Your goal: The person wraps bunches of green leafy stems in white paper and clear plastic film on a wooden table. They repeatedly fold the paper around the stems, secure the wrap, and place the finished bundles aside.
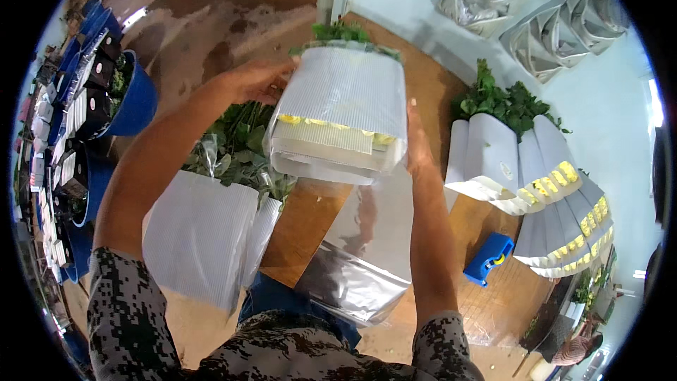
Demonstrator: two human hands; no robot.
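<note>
A bunch of yellow flowers wrapped in white corrugated paper is raised above the table, with a clear plastic sleeve around it. Green leaves stick out at its far end, and a row of yellow blooms shows between the paper layers at the near end. My left hand grips its left side near the leaves, fingers curled and partly hidden. Along the right edge, my right hand holds the bunch, thumb up, other fingers mostly hidden. Below lies a clear, shiny plastic sleeve on the wooden table.
Another paper-wrapped bunch lies to the left, leaves away from me. At right are several wrapped yellow bunches and a blue tape dispenser. Blue buckets stand at far left. Plastic sleeves hang on the pale wall.
</note>
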